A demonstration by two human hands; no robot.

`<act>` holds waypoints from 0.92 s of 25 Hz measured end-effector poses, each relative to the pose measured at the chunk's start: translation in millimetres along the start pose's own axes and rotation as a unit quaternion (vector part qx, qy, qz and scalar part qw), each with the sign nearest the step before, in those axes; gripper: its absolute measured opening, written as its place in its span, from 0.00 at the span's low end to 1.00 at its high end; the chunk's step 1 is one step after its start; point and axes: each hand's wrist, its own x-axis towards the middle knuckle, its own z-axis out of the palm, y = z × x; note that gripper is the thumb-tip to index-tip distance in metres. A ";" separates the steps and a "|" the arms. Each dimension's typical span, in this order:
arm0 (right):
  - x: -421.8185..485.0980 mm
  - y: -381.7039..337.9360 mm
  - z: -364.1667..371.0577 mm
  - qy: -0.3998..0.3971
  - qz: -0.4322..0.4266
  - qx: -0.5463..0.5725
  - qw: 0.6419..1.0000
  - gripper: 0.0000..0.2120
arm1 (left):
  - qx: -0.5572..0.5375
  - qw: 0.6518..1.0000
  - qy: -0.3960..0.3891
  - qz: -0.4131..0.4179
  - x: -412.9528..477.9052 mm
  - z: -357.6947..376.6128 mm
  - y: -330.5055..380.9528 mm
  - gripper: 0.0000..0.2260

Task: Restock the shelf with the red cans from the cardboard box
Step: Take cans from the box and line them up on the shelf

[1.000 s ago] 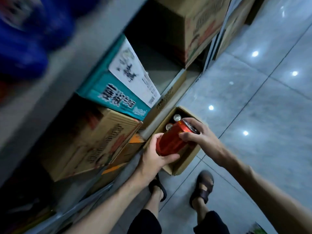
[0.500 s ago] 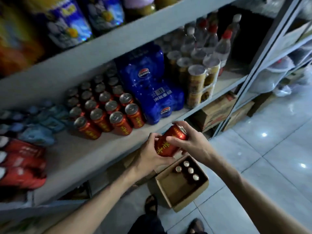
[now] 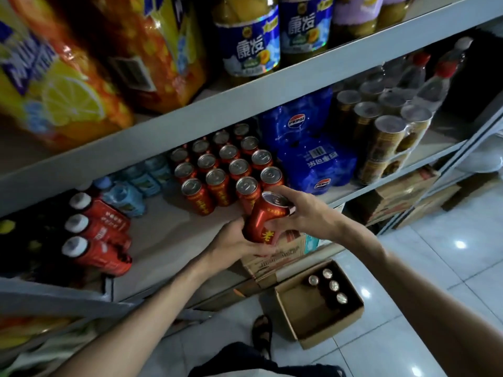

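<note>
Grey metal shelving is filling most of the view, with pale glossy floor tiles (image 3: 449, 268) showing at the lower right. On the middle shelf board (image 3: 168, 240), upright red drink cans with silver tops (image 3: 217, 170) are standing in tight rows beside a blue shrink-wrapped soda pack (image 3: 313, 156). Both hands are holding one more red aluminium can with yellow lettering (image 3: 261, 221) in the air at the shelf's front edge, just in front of the nearest row and tilting. The left hand (image 3: 234, 240) is wrapping its fingers round the can's lower body, while the right hand (image 3: 304, 210) is pinching the top rim with curled fingers. Below, an open brown cardboard box (image 3: 321, 336) is sitting on the floor near the shelving, with four silver can tops (image 3: 333, 285) showing along one inner wall.
</note>
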 end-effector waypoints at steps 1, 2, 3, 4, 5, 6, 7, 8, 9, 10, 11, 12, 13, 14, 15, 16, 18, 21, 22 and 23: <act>8.1 -2.6 2.7 -0.003 -0.005 -0.022 1.000 0.35 | 0.003 1.000 0.011 -0.001 0.4 -4.2 -6.5 0.26; 15.3 -4.8 5.5 -0.002 -0.010 -0.045 0.999 0.35 | 0.006 1.000 0.021 -0.005 0.8 -7.5 -12.6 0.26; 22.2 -6.6 8.9 -0.001 -0.015 -0.068 0.998 0.35 | 0.012 0.999 0.032 -0.011 1.3 -11.0 -18.7 0.26; 29.7 -8.1 13.9 0.001 -0.016 -0.094 0.995 0.35 | 0.023 0.999 0.045 -0.017 1.5 -15.5 -24.2 0.25; 36.8 -9.2 20.1 0.004 -0.017 -0.129 0.991 0.36 | 0.041 0.997 0.054 -0.024 1.7 -20.4 -29.0 0.25; 43.5 -9.6 27.4 0.011 -0.019 -0.170 0.985 0.37 | 0.060 0.996 0.061 -0.030 2.0 -24.7 -33.5 0.24; 50.2 -9.7 35.7 0.020 -0.026 -0.211 0.977 0.37 | 0.079 0.994 0.069 -0.035 2.8 -28.6 -39.1 0.24; 57.3 -9.3 43.9 0.032 -0.040 -0.251 0.967 0.36 | 0.094 0.991 0.083 -0.039 4.1 -32.2 -45.0 0.23; 64.8 -8.0 52.0 0.045 -0.063 -0.298 0.951 0.36 | 0.113 0.988 0.101 -0.044 4.7 -35.8 -51.3 0.23; 73.3 -5.7 59.2 0.059 -0.090 -0.352 0.930 0.35 | 0.142 0.981 0.123 -0.051 5.1 -39.8 -58.0 0.25; 81.8 -2.6 64.7 0.071 -0.114 -0.404 0.905 0.35 | 0.187 0.970 0.144 -0.060 4.9 -44.2 -64.8 0.28; 90.0 0.3 68.6 0.082 -0.130 -0.440 0.885 0.36 | 0.239 0.955 0.157 -0.077 4.7 -48.9 -71.7 0.31; 99.2 2.3 72.4 0.093 -0.139 -0.458 0.873 0.37 | 0.285 0.939 0.158 -0.108 3.9 -55.3 -78.1 0.35; 107.3 4.4 75.3 0.104 -0.144 -0.465 0.867 0.39 | 0.315 0.926 0.147 -0.147 3.4 -60.6 -83.0 0.39; 113.8 6.9 77.6 0.115 -0.148 -0.470 0.863 0.40 | 0.328 0.917 0.130 -0.185 3.2 -64.5 -86.4 0.43; 120.9 9.3 80.9 0.122 -0.150 -0.475 0.859 0.41 | 0.332 0.912 0.116 -0.214 2.8 -68.7 -88.8 0.46; 130.4 14.1 85.3 0.119 -0.141 -0.485 0.855 0.41 | 0.334 0.908 0.095 -0.236 4.5 -73.3 -91.5 0.49; 136.1 19.5 86.5 0.120 -0.125 -0.478 0.861 0.38 | 0.350 0.902 0.083 -0.239 6.7 -75.6 -94.8 0.49; 137.1 20.1 86.5 0.124 -0.124 -0.476 0.862 0.38 | 0.360 0.900 0.082 -0.233 7.3 -76.6 -95.8 0.48; 137.9 20.3 86.7 0.126 -0.125 -0.476 0.861 0.38 | 0.368 0.898 0.078 -0.227 7.9 -77.3 -96.4 0.48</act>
